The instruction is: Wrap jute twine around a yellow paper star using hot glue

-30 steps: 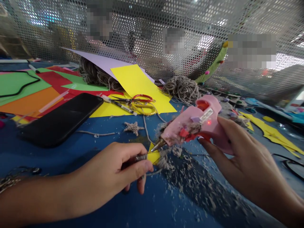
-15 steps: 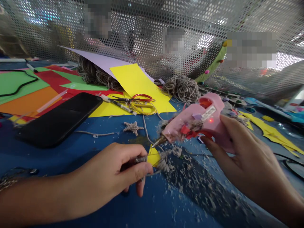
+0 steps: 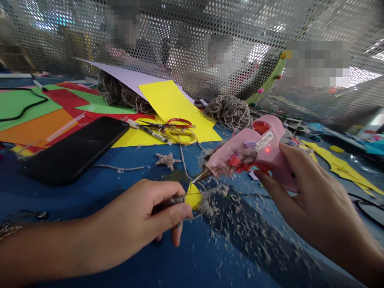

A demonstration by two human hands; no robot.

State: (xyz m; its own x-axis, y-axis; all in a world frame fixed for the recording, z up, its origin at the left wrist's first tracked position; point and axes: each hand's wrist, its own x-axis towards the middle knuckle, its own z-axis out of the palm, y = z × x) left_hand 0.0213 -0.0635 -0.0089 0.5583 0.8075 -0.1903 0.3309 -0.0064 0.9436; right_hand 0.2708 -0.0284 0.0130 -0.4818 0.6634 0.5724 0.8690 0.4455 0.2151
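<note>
Between the thumb and fingers of my left hand [image 3: 156, 212] is a small yellow paper star [image 3: 194, 197], partly wrapped in grey yarn [image 3: 207, 204]; my fingers hide its left side. My right hand [image 3: 312, 196] grips a pink hot glue gun [image 3: 249, 154] with a lit red light and bits of fluff and paper stuck to its body. The metal nozzle points down to the left, its tip at the star's upper yellow point. Just beyond my left hand a finished-looking yarn-wrapped star [image 3: 168, 161] lies on the blue table [image 3: 126, 264].
A black phone [image 3: 78, 150] lies at left beside coloured paper sheets [image 3: 39, 124]. Scissors [image 3: 177, 130] and a marker [image 3: 154, 134] rest on yellow paper. Behind are a yarn bundle [image 3: 229, 112] and a perforated metal screen [image 3: 186, 52]. Yellow cutouts [image 3: 339, 164] lie at right.
Hardly anything differs. Both hands keep their grip, and the glue gun has shifted very slightly, with its nozzle still at the yellow point.
</note>
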